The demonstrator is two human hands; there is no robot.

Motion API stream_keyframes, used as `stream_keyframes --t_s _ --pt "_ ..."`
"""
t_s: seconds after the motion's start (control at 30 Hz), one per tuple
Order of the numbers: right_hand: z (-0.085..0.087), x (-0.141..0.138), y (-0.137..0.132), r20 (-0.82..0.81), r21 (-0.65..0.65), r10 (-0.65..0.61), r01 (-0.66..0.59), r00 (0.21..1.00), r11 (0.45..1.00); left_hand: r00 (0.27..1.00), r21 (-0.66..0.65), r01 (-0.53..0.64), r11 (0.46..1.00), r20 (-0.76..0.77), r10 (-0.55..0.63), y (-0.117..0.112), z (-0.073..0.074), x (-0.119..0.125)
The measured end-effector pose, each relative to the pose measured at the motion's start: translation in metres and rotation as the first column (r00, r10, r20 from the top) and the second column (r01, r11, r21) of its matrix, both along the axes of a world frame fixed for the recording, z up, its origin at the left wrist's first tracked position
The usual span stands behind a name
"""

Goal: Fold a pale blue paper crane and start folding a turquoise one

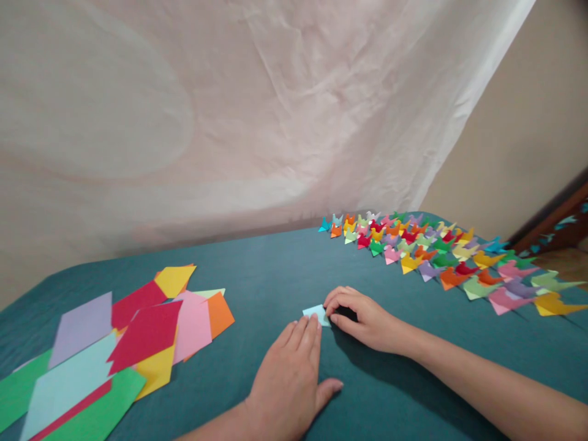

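A small folded piece of light blue paper (314, 310) lies flat on the dark green tabletop (275, 269) in front of me. My left hand (294, 367) rests palm down, its fingertips pressing on the paper's near side and its thumb stretched out to the right. At the paper's right edge, my right hand (356, 315) curls with thumb and fingers bent toward each other. Its fingertips touch that edge and partly cover it. Whether they pinch the paper or only press on it is hard to see.
Loose sheets of coloured paper, among them a red sheet (149, 334) and a purple sheet (82, 327), overlap on the left. Several rows of small folded paper birds, such as a yellow bird (558, 304), stand at the right. A pale cloth (257, 122) hangs behind the table.
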State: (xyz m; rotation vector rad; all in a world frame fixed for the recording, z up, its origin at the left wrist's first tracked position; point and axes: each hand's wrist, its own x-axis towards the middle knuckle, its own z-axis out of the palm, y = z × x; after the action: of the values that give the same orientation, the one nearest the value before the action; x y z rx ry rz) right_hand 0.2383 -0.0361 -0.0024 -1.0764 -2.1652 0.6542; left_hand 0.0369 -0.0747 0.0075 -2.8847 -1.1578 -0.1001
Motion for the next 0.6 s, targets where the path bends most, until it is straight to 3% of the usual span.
stream_keyframes --t_s 0.33,0.6 --pt "-0.0042 0.0096 -0.0009 0.173 0.238 0.114 -0.154 0.978 0.959 0.998 -0.016 0.034 0.999 0.054 -0.033 0.0018 0.0 -0.0023" --pt "-0.0033 0.0069 -0.0053 0.331 0.337 0.109 -0.225 0.937 0.914 0.999 -0.019 0.016 1.0 -0.034 -0.016 0.0027 0.0065 0.0004"
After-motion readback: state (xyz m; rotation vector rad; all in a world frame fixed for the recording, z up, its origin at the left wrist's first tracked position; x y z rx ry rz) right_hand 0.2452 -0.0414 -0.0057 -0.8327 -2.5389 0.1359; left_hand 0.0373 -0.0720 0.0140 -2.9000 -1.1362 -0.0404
